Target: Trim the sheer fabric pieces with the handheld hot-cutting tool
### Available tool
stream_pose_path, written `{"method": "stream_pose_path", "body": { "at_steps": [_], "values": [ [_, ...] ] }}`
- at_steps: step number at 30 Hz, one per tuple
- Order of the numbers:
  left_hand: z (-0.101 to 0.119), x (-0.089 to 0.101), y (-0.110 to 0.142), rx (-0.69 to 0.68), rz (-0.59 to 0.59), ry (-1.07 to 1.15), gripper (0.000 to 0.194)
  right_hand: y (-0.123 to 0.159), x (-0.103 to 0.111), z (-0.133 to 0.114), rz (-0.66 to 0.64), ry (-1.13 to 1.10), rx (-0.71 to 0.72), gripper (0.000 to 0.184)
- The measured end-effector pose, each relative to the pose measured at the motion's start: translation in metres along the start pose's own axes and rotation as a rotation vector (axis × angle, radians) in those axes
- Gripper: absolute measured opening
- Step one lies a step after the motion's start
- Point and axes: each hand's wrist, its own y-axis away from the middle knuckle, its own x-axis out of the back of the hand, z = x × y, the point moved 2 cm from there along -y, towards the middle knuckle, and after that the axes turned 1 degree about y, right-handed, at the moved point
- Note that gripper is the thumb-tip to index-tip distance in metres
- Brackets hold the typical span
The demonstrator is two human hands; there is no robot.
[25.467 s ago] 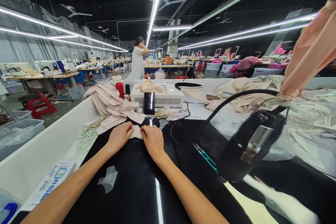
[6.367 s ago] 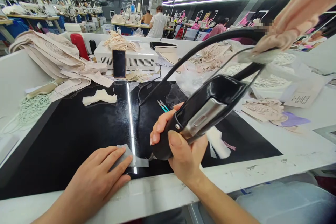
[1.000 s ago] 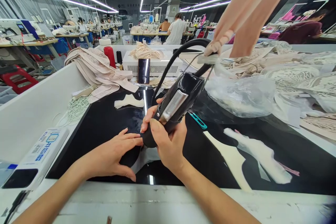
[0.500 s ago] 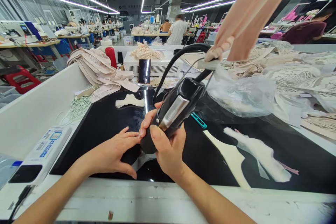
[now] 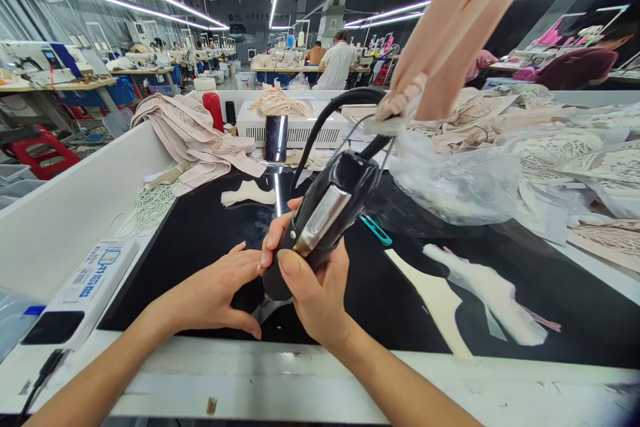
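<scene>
In the head view my right hand (image 5: 317,290) is wrapped round a black hand-held tool (image 5: 330,203) with a silver lever and a thick cable, its exact kind unclear. The tool leans up to the right and hangs by a twisted pink fabric strip (image 5: 465,33). My left hand (image 5: 217,293) lies with its fingers stretched out on the black board (image 5: 200,240), fingertips close to the tool's lower end. Under that end a thin translucent piece (image 5: 270,308) shows in part; the rest is hidden. Whether the tool touches it I cannot tell.
Cream cut pieces (image 5: 430,297), a white bundle (image 5: 495,293) and a teal cutter-like item (image 5: 376,230) lie to the right. A plastic bag (image 5: 455,180) and lace pieces stand behind. At left are a white box (image 5: 97,273) and green cord (image 5: 150,208). Co-workers sit farther back.
The tool and my right hand have shifted slightly left and down over the board, and the hanging strip has swung left. My left hand has hardly moved.
</scene>
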Motion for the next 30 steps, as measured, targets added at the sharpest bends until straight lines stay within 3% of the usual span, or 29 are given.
{"method": "stream_pose_path", "body": {
  "at_steps": [4,8,10,13,15,17,20,24,30],
  "values": [
    [0.0,0.003,0.004,-0.029,-0.004,-0.046,0.025,-0.009,0.01,-0.017,0.023,0.05,0.063,0.039],
    [-0.01,0.008,0.008,-0.056,-0.027,-0.146,0.003,-0.019,0.02,-0.039,0.033,0.221,0.064,0.04],
    [-0.019,0.01,0.009,-0.044,0.008,-0.215,0.011,-0.023,0.023,-0.047,0.055,0.313,0.064,0.038],
    [-0.031,0.013,0.009,0.007,0.193,-0.343,0.019,-0.025,0.025,-0.05,0.104,0.384,0.08,0.034],
    [-0.032,0.011,0.008,0.026,0.323,-0.38,0.02,-0.025,0.025,-0.047,0.123,0.387,0.1,0.032],
    [-0.026,0.006,0.006,0.027,0.381,-0.338,0.02,-0.025,0.025,-0.042,0.13,0.361,0.122,0.031],
    [-0.01,-0.006,0.001,0.028,0.35,-0.207,0.026,-0.024,0.025,-0.033,0.128,0.295,0.146,0.03],
    [0.008,-0.02,-0.004,0.056,0.223,-0.115,0.047,-0.024,0.027,-0.022,0.129,0.256,0.163,0.03],
    [0.01,-0.025,-0.003,0.13,0.088,-0.094,0.065,-0.021,0.028,-0.014,0.136,0.28,0.137,0.031]
  ]
}}
